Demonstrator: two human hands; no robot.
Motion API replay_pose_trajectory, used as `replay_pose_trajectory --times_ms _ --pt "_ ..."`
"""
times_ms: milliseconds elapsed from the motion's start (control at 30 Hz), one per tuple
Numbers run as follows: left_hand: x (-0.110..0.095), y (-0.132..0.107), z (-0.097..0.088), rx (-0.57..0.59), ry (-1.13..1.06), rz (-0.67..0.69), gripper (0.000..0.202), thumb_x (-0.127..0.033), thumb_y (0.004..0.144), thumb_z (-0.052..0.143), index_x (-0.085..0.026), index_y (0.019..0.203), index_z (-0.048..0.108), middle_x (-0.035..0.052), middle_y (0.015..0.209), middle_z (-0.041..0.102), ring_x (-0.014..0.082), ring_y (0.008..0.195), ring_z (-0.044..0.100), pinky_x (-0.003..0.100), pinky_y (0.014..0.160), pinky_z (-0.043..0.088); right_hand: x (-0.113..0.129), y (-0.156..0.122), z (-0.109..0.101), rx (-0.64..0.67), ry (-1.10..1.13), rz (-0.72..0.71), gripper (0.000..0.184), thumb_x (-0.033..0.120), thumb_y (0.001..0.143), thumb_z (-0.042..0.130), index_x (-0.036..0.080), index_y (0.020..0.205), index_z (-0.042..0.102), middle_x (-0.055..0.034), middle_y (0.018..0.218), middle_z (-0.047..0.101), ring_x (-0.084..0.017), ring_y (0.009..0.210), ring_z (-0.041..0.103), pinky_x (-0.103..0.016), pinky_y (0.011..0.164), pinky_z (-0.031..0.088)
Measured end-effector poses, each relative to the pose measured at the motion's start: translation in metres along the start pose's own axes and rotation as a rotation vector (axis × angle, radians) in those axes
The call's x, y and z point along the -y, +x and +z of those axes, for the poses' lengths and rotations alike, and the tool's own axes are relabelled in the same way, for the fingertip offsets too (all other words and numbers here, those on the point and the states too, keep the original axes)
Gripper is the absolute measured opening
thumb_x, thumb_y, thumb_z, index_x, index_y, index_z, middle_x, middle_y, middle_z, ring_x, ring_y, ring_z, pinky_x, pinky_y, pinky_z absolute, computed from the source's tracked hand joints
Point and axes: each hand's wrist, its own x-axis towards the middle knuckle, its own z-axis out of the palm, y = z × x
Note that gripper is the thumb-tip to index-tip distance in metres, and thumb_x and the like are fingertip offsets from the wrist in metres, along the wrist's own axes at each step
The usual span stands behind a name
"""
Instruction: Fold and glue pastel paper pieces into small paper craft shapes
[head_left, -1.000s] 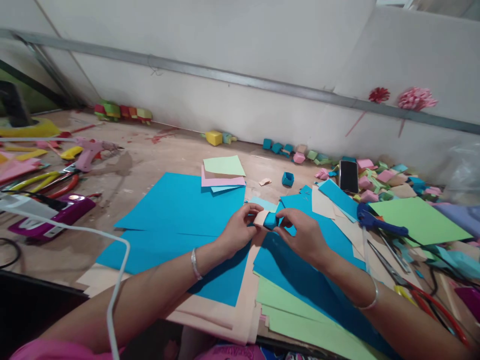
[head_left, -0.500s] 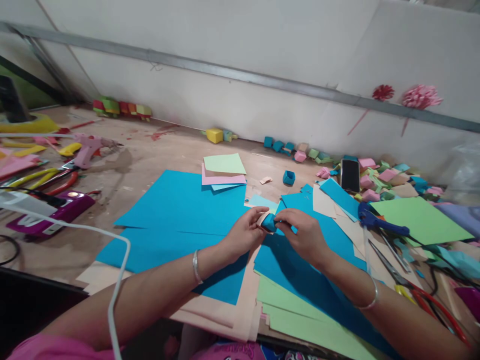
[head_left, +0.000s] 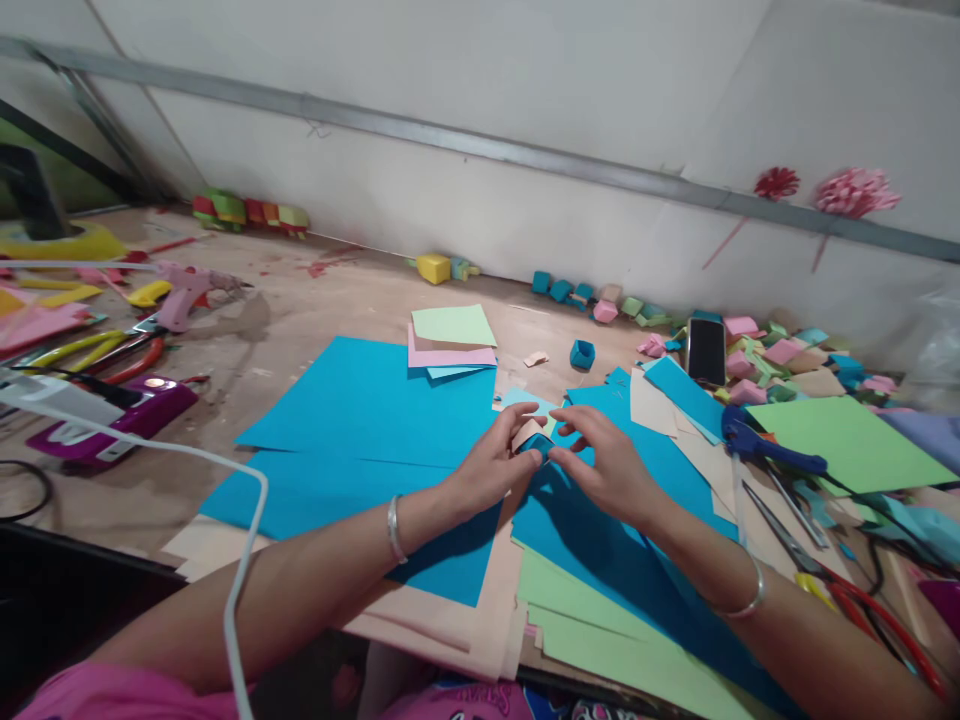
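My left hand (head_left: pixel 499 455) is closed around a small folded paper box (head_left: pixel 535 444), with blue paper in front and a peach piece on top. My right hand (head_left: pixel 604 465) is just to the right of it, fingers apart and thumb close to the box's edge; whether the thumb touches it I cannot tell. Large blue paper sheets (head_left: pixel 375 400) lie under and around both hands. A little beyond the hands sit a small open blue paper box (head_left: pixel 582 354) and a peach paper scrap (head_left: pixel 535 359).
Pale green and pink papers (head_left: pixel 452 335) lie ahead. A pink glue gun (head_left: pixel 180 297) and a purple device (head_left: pixel 112 420) are at left, its white cable crossing near my left arm. At right are a phone (head_left: pixel 706 350), many paper pieces, blue-handled tool (head_left: pixel 772 443) and red-handled scissors (head_left: pixel 862 605).
My right hand's fingers have come off the blue paper and spread apart. The box in my left hand has turned, with its peach piece now on top.
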Motion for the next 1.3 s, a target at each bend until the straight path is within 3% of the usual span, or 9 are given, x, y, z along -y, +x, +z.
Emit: replay_pose_trajectory --times_ms 100,200,367,533,700,900,1067,1233,1300 --pt "-0.001 -0.002 0.000 0.023 0.121 0.098 0.061 -0.017 0.078 0.060 -0.021 0.135 0.039 0.0142 0.140 0.049 0.0278 0.131 0.044 0.042 0.107 0.036 -0.003 0.000 0.003 0.121 0.071 0.002 0.042 0.024 0.086 0.059 0.025 0.127 0.053 -0.0105 0.124 0.060 -0.021 0.102 0.063 -0.036 0.078 0.058" --pt "0.002 -0.002 0.000 0.016 0.217 0.169 0.061 -0.013 0.080 0.057 -0.021 0.137 0.039 0.0134 0.147 0.042 0.0264 0.140 0.034 0.044 0.115 0.026 -0.006 -0.002 0.007 0.110 0.059 0.007 0.044 0.022 0.085 0.058 0.023 0.128 0.053 -0.0118 0.122 0.062 -0.022 0.100 0.065 -0.038 0.079 0.059" --pt "0.005 0.001 0.000 -0.026 0.177 0.115 0.053 -0.021 0.081 0.060 -0.018 0.131 0.044 0.0171 0.136 0.051 0.0288 0.124 0.052 0.044 0.101 0.045 -0.006 -0.004 0.006 -0.009 0.125 0.150 0.042 0.024 0.081 0.061 0.019 0.122 0.057 -0.0124 0.114 0.066 -0.023 0.096 0.067 -0.039 0.079 0.059" --pt "0.001 -0.002 0.005 -0.054 0.322 0.089 0.051 -0.015 0.077 0.061 -0.016 0.126 0.050 0.0130 0.122 0.061 0.0259 0.108 0.061 0.039 0.091 0.051 -0.005 -0.003 0.001 0.118 0.269 0.242 0.038 0.024 0.078 0.063 0.021 0.116 0.060 -0.0097 0.114 0.066 -0.022 0.101 0.065 -0.036 0.079 0.058" --pt "0.002 -0.004 0.007 -0.053 0.297 0.095 0.054 -0.012 0.080 0.053 -0.018 0.132 0.042 0.0092 0.114 0.062 0.0207 0.101 0.063 0.034 0.083 0.055 -0.003 -0.002 0.003 0.105 0.225 0.278 0.036 0.023 0.078 0.060 0.018 0.113 0.059 -0.0095 0.108 0.067 -0.021 0.096 0.065 -0.035 0.080 0.056" --pt "0.007 -0.001 0.006 -0.104 0.505 0.146 0.046 -0.018 0.084 0.052 -0.017 0.130 0.046 0.0112 0.118 0.059 0.0222 0.104 0.059 0.036 0.086 0.051 -0.002 -0.001 0.010 0.095 0.080 0.264 0.042 0.023 0.078 0.059 0.014 0.119 0.056 -0.0090 0.101 0.066 -0.020 0.087 0.063 -0.034 0.076 0.054" --pt "0.011 -0.002 0.006 -0.044 0.583 0.243 0.046 -0.011 0.083 0.049 -0.018 0.129 0.046 0.0112 0.126 0.057 0.0236 0.113 0.055 0.040 0.095 0.047 0.001 -0.001 0.013 0.125 0.033 0.232 0.038 0.018 0.077 0.057 0.016 0.115 0.058 -0.0072 0.100 0.064 -0.019 0.087 0.060 -0.031 0.072 0.050" --pt "0.011 -0.007 0.008 0.050 0.642 0.305 0.047 -0.009 0.084 0.047 -0.020 0.129 0.046 0.0107 0.128 0.057 0.0246 0.118 0.054 0.042 0.100 0.044 0.004 -0.008 0.011 0.162 -0.028 0.212 0.036 0.016 0.077 0.057 0.019 0.113 0.059 -0.0028 0.083 0.063 -0.016 0.069 0.056 -0.031 0.065 0.047" --pt "0.010 -0.007 0.008 0.028 0.644 0.297 0.046 -0.010 0.082 0.048 -0.019 0.128 0.048 0.0110 0.124 0.059 0.0245 0.113 0.056 0.040 0.096 0.047 0.004 -0.013 0.004 0.177 -0.037 0.186 0.042 0.019 0.079 0.058 0.019 0.122 0.054 -0.0060 0.093 0.064 -0.019 0.079 0.059 -0.032 0.070 0.049"
